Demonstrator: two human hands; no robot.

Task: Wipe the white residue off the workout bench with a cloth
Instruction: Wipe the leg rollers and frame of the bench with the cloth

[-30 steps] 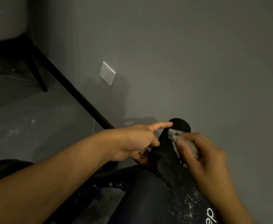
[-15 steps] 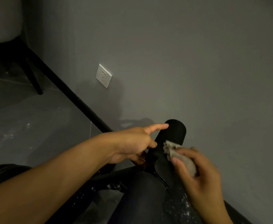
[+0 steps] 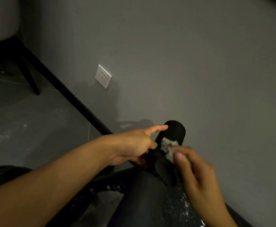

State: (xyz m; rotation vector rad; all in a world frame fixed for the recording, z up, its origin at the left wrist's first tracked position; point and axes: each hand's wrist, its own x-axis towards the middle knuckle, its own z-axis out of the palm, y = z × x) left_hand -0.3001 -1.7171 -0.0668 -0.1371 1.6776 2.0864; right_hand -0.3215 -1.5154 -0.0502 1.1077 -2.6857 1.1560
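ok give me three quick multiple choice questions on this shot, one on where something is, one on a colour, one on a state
1. Where is the cloth?
A. on the floor
B. against the black roller pad at the bench's end
C. hung on the chair

2. What colour is the wall socket?
A. white
B. red
C. black

3. What state is the bench pad in?
A. spotless
B. covered by a towel
C. speckled with white residue

Answers:
1 B, the right hand holds it against the roller pad.
2 A, its plate shows white on the grey wall.
3 C, white specks dot the pad near the picture's bottom edge.
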